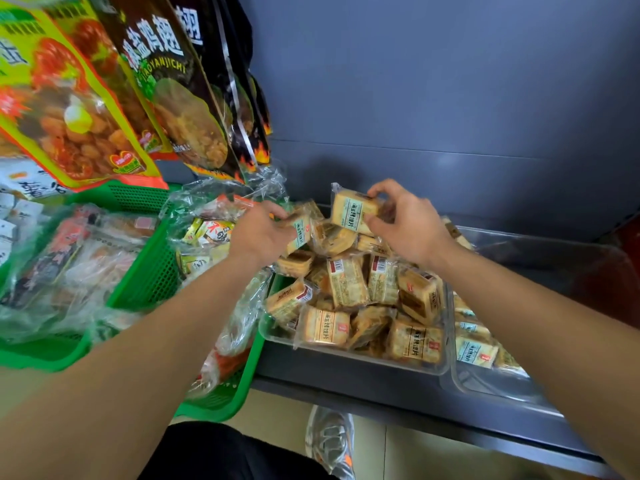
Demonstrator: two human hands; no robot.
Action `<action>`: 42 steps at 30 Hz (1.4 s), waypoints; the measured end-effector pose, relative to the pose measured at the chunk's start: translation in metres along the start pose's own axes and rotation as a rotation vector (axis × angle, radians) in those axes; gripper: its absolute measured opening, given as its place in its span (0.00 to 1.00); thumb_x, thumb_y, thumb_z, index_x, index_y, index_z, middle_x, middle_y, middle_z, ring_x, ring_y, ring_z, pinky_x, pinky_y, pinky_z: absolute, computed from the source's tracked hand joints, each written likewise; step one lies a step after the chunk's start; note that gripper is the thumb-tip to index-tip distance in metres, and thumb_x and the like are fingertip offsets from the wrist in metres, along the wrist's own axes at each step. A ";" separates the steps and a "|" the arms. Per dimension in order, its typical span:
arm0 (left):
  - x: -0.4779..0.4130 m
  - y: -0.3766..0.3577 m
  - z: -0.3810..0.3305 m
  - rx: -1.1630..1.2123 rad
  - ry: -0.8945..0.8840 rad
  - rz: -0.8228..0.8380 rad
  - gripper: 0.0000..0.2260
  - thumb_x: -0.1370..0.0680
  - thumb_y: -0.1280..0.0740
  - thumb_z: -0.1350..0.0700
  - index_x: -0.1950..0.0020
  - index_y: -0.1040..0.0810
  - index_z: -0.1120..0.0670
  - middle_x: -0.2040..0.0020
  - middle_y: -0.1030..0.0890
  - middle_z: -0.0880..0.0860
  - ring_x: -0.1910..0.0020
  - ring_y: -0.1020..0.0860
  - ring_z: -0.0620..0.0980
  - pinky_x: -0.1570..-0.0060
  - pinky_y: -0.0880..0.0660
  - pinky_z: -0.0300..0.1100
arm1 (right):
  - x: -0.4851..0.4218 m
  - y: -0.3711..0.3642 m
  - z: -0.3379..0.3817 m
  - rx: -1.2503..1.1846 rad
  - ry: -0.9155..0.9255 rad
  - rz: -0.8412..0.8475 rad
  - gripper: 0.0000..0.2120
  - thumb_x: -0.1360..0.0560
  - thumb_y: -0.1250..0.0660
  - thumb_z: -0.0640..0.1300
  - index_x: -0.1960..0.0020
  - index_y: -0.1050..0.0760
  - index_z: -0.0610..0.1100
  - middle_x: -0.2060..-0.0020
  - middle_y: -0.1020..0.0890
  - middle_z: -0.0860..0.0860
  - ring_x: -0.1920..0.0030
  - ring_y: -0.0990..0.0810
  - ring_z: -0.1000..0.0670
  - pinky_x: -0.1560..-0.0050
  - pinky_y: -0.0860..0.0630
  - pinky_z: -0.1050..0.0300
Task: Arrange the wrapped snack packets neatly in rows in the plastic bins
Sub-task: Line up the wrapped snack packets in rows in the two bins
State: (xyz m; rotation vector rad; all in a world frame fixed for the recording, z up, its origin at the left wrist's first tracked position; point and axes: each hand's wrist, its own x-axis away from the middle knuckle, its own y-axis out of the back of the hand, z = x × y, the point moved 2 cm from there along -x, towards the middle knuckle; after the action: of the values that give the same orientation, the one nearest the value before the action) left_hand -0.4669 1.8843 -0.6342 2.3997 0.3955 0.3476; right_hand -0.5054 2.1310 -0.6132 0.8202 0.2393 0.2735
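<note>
A clear plastic bin [349, 358] on a dark shelf holds a loose heap of several wrapped tan snack packets [349, 282]. My right hand [405, 223] pinches one packet [351, 211] by its edge, lifted above the back of the heap. My left hand [263, 230] grips another packet [300, 233] at the heap's back left. A second clear bin [485, 382] to the right holds more of the same packets [476, 351], partly hidden by my right forearm.
Green mesh baskets [152, 271] with bagged snacks stand to the left. Large snack bags [166, 84] hang above them. A grey back wall [450, 98] closes the shelf. The shelf's front edge [415, 424] runs below, with a shoe [330, 441] on the floor.
</note>
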 end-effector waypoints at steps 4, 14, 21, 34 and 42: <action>0.025 0.032 -0.004 0.105 -0.050 -0.065 0.08 0.24 0.26 0.61 0.49 0.22 0.53 0.62 0.23 0.49 0.67 0.24 0.48 0.64 0.28 0.42 | 0.006 0.007 0.003 -0.097 -0.025 -0.014 0.14 0.21 0.30 0.49 0.36 0.27 0.55 0.57 0.19 0.56 0.58 0.18 0.52 0.57 0.21 0.57; 0.099 0.033 -0.058 0.244 -0.158 0.048 0.07 0.24 0.25 0.61 0.48 0.19 0.54 0.54 0.21 0.54 0.63 0.17 0.49 0.55 0.16 0.50 | 0.072 0.092 -0.023 -0.306 -0.173 -0.039 0.14 0.24 0.26 0.40 0.44 0.25 0.54 0.52 0.16 0.49 0.54 0.16 0.48 0.51 0.20 0.49; 0.112 -0.038 -0.115 0.056 -0.363 0.258 0.08 0.24 0.25 0.57 0.46 0.18 0.52 0.51 0.17 0.54 0.55 0.17 0.53 0.46 0.20 0.55 | 0.127 0.142 -0.100 -0.298 -0.400 0.002 0.18 0.25 0.26 0.34 0.39 0.26 0.46 0.52 0.18 0.43 0.58 0.16 0.45 0.51 0.17 0.42; 0.090 -0.125 -0.138 0.022 -0.448 0.399 0.07 0.24 0.25 0.55 0.47 0.18 0.49 0.49 0.18 0.51 0.58 0.18 0.50 0.60 0.19 0.47 | 0.133 0.054 -0.199 0.305 -0.321 0.730 0.22 0.30 0.21 0.44 0.37 0.20 0.47 0.43 0.18 0.50 0.44 0.21 0.47 0.42 0.24 0.53; 0.094 -0.135 -0.138 0.043 -0.423 0.472 0.08 0.24 0.25 0.57 0.46 0.17 0.48 0.50 0.19 0.50 0.54 0.18 0.51 0.52 0.18 0.56 | 0.137 0.021 -0.203 0.406 -0.255 0.676 0.18 0.29 0.22 0.52 0.46 0.22 0.44 0.52 0.18 0.49 0.51 0.20 0.46 0.49 0.21 0.51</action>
State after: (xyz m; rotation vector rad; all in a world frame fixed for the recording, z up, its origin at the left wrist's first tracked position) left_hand -0.4541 2.0973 -0.6080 2.5056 -0.3620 0.0259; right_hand -0.4438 2.3284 -0.7450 1.3166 -0.2436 0.7637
